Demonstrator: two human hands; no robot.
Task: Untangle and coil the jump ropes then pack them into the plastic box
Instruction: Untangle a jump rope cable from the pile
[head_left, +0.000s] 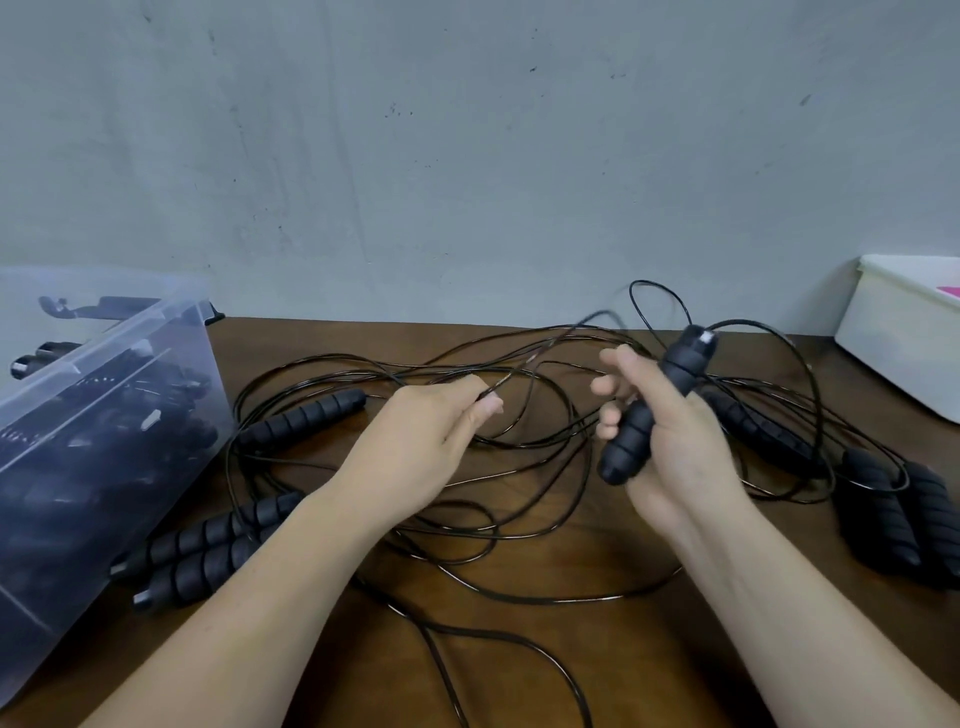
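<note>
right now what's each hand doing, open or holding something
Left hand: pinching a black cord between thumb and fingers.
Right hand: gripping a black foam handle.

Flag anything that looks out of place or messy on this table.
The black cords lie in a loose tangle across the wooden table, crossing one another. The right hand holds one handle; the left hand pinches a cord. Nothing looks broken or spilled.

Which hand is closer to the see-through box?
Left. The left hand pinches a cord right of the box; the right hand, holding a handle, is farther right.
</note>
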